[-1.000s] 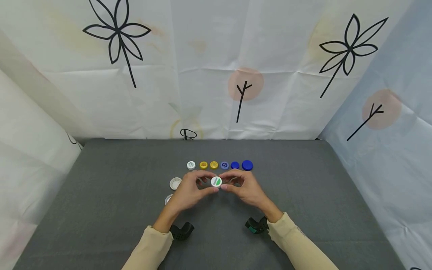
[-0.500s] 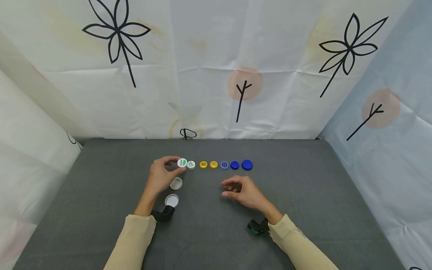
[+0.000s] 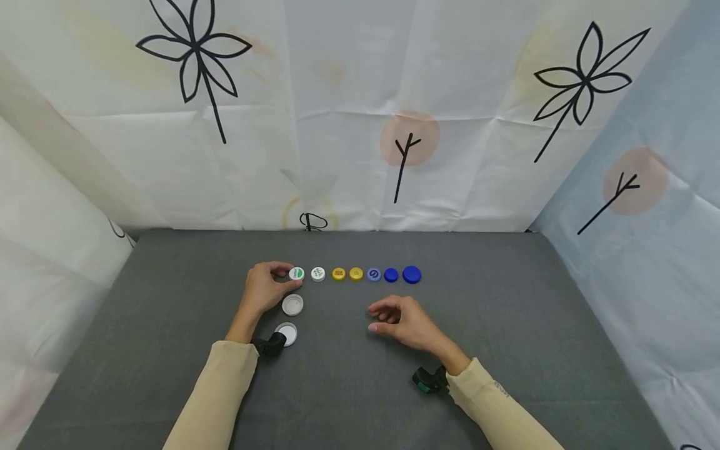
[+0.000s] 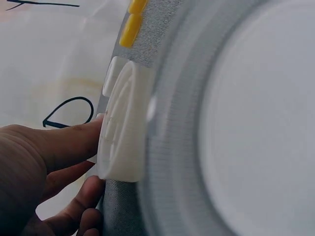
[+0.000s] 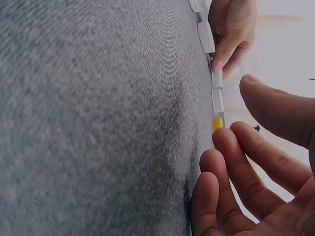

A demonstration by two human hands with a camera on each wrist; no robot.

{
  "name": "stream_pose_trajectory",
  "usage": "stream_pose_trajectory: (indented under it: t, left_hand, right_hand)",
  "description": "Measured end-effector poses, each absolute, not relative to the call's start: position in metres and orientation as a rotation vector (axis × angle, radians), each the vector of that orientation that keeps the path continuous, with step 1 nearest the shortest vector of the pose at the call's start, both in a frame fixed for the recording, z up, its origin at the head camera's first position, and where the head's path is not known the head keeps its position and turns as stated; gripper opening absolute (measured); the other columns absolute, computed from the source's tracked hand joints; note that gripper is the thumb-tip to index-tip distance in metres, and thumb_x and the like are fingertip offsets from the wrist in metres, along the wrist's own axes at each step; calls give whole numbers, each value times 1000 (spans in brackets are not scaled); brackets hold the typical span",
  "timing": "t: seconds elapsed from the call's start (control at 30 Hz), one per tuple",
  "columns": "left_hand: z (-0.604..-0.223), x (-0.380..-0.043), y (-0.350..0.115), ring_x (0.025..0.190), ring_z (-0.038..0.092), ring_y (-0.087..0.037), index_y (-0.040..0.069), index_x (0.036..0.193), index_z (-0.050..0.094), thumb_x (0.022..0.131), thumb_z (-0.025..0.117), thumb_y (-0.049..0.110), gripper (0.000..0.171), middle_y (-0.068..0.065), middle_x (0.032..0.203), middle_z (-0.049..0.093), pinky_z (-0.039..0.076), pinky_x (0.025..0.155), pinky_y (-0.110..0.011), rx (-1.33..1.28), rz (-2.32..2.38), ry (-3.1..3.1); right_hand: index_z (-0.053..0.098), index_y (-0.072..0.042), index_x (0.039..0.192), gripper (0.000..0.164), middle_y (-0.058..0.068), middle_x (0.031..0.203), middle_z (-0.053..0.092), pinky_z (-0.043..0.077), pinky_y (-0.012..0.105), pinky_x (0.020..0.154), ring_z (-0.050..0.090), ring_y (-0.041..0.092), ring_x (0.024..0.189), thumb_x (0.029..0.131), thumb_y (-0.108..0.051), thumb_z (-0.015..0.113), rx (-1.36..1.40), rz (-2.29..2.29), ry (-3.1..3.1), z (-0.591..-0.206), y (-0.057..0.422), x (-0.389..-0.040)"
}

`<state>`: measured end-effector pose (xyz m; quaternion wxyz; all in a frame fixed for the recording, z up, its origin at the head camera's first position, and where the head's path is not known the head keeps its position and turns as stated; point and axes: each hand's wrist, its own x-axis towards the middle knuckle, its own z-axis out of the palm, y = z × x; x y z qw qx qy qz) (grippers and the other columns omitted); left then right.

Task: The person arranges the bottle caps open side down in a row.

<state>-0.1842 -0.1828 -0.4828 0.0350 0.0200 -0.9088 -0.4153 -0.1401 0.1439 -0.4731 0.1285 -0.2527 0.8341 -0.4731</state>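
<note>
In the head view my left hand (image 3: 263,290) pinches a white bottle cap with a green print (image 3: 297,274) between thumb and fingers, at the left end of a row of caps. To its right sits a white cap with small print (image 3: 318,274). An upturned white cap (image 3: 292,305) lies just below the left fingers. A larger white lid (image 3: 286,334) lies lower, partly behind the wrist camera, and fills much of the left wrist view. My right hand (image 3: 410,322) hovers below the row, fingers loosely bent and holding nothing, as the right wrist view also shows.
The row continues rightward with a yellow cap (image 3: 339,274), another yellow cap (image 3: 356,274), a pale blue cap (image 3: 374,275), a dark blue cap (image 3: 391,275) and a larger blue lid (image 3: 412,275). Printed white cloth (image 3: 349,169) stands behind the grey table (image 3: 506,350).
Both hands held the green-printed cap at the middle. The right hand let go, and the left hand carried the cap left to the row's end. The right hand has barely moved since.
</note>
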Motion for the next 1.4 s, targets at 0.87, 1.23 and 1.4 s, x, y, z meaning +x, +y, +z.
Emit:
stream_pose_trajectory:
  t: [0.87,1.23,1.4]
  left_hand:
    - [-466,-145,-201,97,60,-28,-3,123,69,92,77,16,37,-17,109,67,47,81,-39,-44,-1471,-2932]
    - [-468,-141,-207,103,59,-32,-6,125,66,84,82,5,46,-18,114,66,47,89,-49,-295,-1452,-2989]
    - [-469,-141,-205,97,59,-28,-4,117,71,82,84,5,39,-14,108,66,48,85,-46,-313,-1390,-2995]
  right_hand:
    - [74,-4,116,32,5,110,72,51,25,81,64,17,92,87,-16,83,-815,-1232,2502,-473,40,-162]
    - [75,-10,118,41,2,103,66,46,23,80,58,11,90,82,-26,88,-887,-910,2680,-472,6,-173]
    - [77,-12,115,39,1,98,64,46,26,81,57,12,89,82,-28,88,-934,-854,2733,-474,2,-172]
